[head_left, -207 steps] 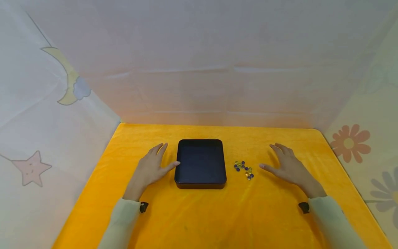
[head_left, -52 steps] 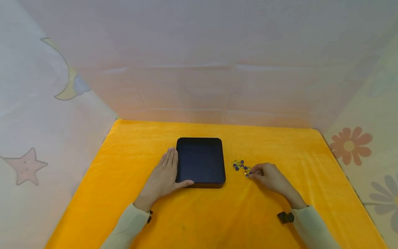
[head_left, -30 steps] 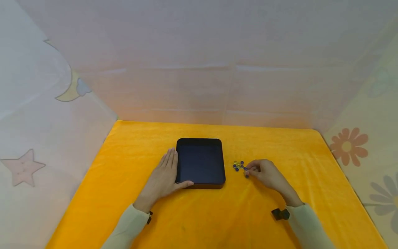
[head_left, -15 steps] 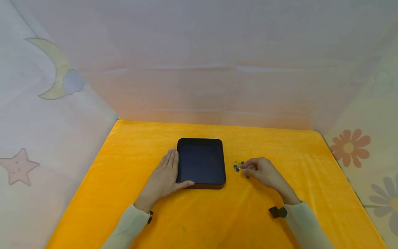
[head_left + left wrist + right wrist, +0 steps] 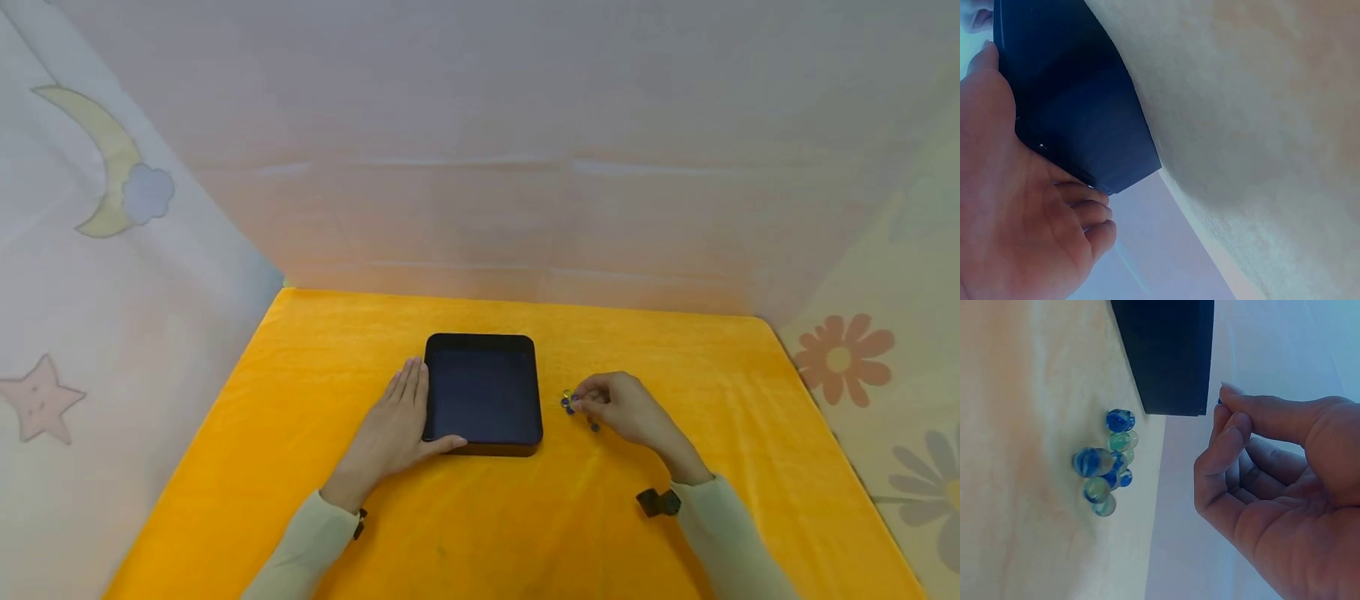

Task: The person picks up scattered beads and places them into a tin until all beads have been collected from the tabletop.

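Note:
A shallow black square tray (image 5: 483, 396) sits on the yellow cloth. My left hand (image 5: 393, 425) rests along its left wall with straight fingers, the thumb lying over the front left corner. In the left wrist view, the left hand (image 5: 1029, 206) touches the dark tray wall (image 5: 1079, 94). To the right of the tray, my right hand (image 5: 630, 408) is over a small group of glass marbles (image 5: 567, 402). The right wrist view shows the right hand (image 5: 1272, 469) pinching a blue marble (image 5: 1220, 401) between thumb and forefinger, mostly hidden. Several blue and greenish marbles (image 5: 1088, 462) lie below it.
A yellow cloth (image 5: 480, 525) covers the table. A pale fabric wall (image 5: 480, 208) stands behind, with printed side walls left and right. One dark marble (image 5: 595, 427) lies a little in front of the group.
My left hand has come against the tray and stayed there. The right hand has gone from spread fingers to a pinch and shifted left across the marbles, over the last second too.

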A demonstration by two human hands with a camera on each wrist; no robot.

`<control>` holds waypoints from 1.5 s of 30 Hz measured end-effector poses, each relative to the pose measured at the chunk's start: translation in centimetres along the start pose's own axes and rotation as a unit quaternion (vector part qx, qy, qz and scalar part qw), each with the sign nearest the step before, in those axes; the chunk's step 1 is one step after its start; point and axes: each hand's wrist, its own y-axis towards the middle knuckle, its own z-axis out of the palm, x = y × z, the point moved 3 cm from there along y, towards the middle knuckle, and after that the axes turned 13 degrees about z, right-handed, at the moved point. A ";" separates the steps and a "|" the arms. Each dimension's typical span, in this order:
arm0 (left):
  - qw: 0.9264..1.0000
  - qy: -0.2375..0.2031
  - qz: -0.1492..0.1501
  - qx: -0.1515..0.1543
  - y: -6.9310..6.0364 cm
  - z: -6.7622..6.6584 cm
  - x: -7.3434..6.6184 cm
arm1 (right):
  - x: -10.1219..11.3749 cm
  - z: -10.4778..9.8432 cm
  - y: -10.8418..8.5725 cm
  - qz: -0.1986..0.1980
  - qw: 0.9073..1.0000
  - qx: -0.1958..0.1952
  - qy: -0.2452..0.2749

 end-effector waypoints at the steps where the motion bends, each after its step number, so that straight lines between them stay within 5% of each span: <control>1: 1.000 -0.001 -0.001 0.002 -0.1 0.0 0.0 | 0.2 0.0 0.1 -0.001 1.000 0.001 0.000; 45: 1.000 -0.026 -0.005 -0.006 -0.1 0.4 0.6 | 6.5 1.1 1.7 -0.042 0.999 -0.003 0.029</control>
